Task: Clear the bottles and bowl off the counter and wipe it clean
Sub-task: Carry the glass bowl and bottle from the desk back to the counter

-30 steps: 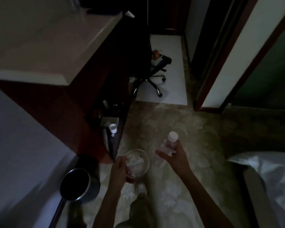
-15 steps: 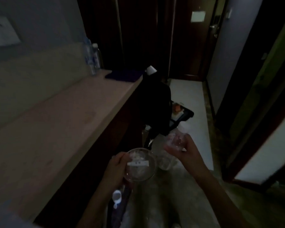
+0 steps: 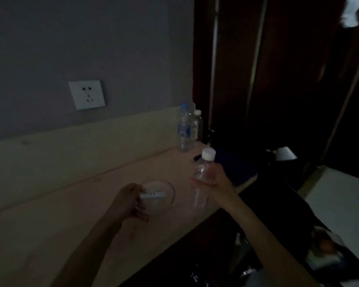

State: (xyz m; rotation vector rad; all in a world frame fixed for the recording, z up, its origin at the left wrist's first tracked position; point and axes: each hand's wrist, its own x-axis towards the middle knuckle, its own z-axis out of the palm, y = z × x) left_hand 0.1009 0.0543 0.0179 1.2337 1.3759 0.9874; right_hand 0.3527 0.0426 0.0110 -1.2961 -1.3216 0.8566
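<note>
My left hand (image 3: 131,200) holds the clear bowl (image 3: 159,193) by its near rim, fingers curled around it, over the desk (image 3: 71,214); my right hand (image 3: 212,183) is wrapped around a small bottle (image 3: 204,170) with a white cap, above the desk's front edge; two more bottles (image 3: 188,127) stand upright at the far end by the wall; a dark cloth (image 3: 234,164) lies near them; the room is dim.

3 bottles (image 3: 203,172) (image 3: 183,129) (image 3: 196,125), 1 bowl (image 3: 160,195), 2 hands (image 3: 129,201) (image 3: 218,183), 1 socket (image 3: 86,94)
</note>
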